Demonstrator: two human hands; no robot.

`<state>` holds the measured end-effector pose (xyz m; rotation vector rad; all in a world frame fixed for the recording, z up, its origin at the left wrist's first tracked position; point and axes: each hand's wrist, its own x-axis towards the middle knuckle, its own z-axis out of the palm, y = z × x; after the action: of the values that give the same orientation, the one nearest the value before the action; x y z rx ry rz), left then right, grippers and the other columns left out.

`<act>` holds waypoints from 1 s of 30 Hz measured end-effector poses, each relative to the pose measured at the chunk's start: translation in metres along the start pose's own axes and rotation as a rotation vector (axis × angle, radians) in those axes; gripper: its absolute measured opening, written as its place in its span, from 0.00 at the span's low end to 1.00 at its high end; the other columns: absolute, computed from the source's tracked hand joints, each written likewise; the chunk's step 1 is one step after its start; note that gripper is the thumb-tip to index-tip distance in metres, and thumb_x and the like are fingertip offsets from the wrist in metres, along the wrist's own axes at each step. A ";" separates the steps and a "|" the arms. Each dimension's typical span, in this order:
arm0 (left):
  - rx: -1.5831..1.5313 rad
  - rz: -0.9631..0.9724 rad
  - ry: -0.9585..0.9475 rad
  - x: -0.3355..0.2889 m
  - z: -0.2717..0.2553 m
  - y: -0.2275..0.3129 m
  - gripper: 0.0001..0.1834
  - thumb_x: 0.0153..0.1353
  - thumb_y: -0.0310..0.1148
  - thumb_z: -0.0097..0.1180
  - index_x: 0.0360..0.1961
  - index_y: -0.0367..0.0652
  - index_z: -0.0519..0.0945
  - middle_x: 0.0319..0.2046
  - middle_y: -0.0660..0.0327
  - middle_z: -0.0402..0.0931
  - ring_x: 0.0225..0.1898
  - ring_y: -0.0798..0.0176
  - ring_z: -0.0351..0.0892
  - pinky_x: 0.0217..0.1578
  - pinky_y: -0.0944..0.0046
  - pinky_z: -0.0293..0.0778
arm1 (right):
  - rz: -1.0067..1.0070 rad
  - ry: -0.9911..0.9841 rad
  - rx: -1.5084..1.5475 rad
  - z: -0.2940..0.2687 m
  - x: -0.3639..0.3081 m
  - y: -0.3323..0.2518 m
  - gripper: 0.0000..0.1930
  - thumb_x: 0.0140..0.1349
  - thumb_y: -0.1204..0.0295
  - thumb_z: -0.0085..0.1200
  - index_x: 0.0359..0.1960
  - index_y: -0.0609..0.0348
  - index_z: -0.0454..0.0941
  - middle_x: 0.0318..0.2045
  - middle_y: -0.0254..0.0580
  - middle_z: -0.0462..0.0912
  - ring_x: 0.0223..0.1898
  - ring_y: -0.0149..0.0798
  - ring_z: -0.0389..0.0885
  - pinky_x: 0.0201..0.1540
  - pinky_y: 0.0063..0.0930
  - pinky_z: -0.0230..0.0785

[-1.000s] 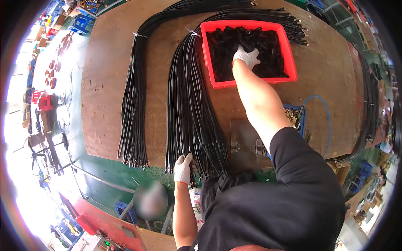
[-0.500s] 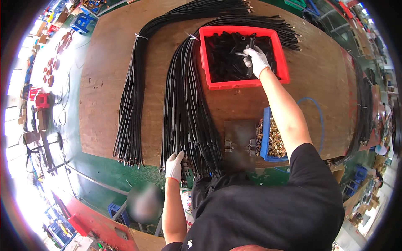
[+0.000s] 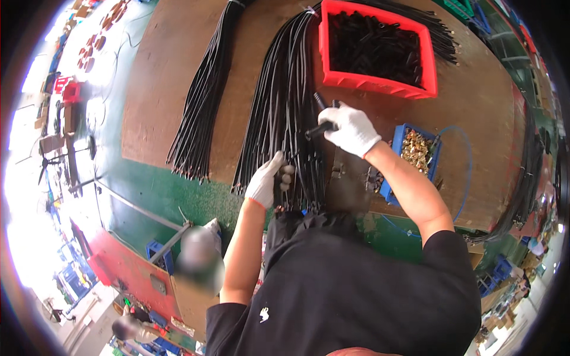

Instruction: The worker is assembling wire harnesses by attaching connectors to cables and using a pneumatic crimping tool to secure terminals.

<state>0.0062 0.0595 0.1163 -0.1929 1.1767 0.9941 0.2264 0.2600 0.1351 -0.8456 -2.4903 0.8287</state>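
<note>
My right hand, in a white glove, is closed round a few short black tubes. They poke out past the fingers, over the right side of a thick bundle of black cables. My left hand, gloved too, has its fingers curled round a black cable near the bundle's front end, by the table edge. Exactly how much of the cable it grips is hard to make out. Beyond my right hand stands a red bin filled with more black tubes.
A second cable bundle lies to the left on the brown table. Right of my right hand is a blue bin of small copper-coloured fittings. A blue hose loops beside it. More cables hang along the right edge.
My right hand has left the red bin and come nearer and left, carrying black tubes, to the cable bundle. My left hand stays by the cable ends. The whole view has shifted.
</note>
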 end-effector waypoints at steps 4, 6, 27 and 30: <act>-0.057 0.029 -0.053 0.005 -0.003 -0.012 0.18 0.77 0.51 0.59 0.45 0.47 0.77 0.35 0.62 0.82 0.27 0.72 0.77 0.24 0.75 0.71 | 0.098 -0.173 -0.026 0.047 -0.024 -0.041 0.14 0.51 0.69 0.71 0.41 0.44 0.85 0.38 0.50 0.84 0.38 0.56 0.87 0.40 0.49 0.82; -0.045 0.061 -0.094 0.006 -0.007 -0.014 0.17 0.77 0.49 0.60 0.45 0.46 0.78 0.36 0.61 0.82 0.28 0.72 0.78 0.24 0.75 0.72 | 0.115 -0.215 -0.067 0.066 -0.035 -0.054 0.13 0.53 0.69 0.68 0.42 0.44 0.85 0.37 0.51 0.84 0.36 0.55 0.88 0.40 0.50 0.82; -0.058 0.093 -0.256 0.027 -0.050 -0.032 0.10 0.77 0.36 0.59 0.51 0.43 0.82 0.42 0.64 0.85 0.37 0.69 0.86 0.38 0.69 0.86 | 1.022 -0.097 1.247 0.129 -0.055 -0.096 0.12 0.73 0.64 0.65 0.52 0.54 0.85 0.34 0.30 0.88 0.23 0.22 0.78 0.20 0.19 0.62; -0.026 0.113 -0.213 0.026 -0.048 -0.032 0.10 0.77 0.36 0.58 0.51 0.42 0.83 0.41 0.64 0.85 0.36 0.69 0.86 0.38 0.69 0.86 | 1.074 -0.083 1.337 0.130 -0.058 -0.093 0.09 0.72 0.66 0.66 0.49 0.54 0.86 0.33 0.30 0.89 0.23 0.23 0.80 0.20 0.19 0.62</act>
<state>-0.0021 0.0265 0.0632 -0.0400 0.9889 1.1010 0.1638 0.1096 0.0875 -1.4327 -0.7851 2.3726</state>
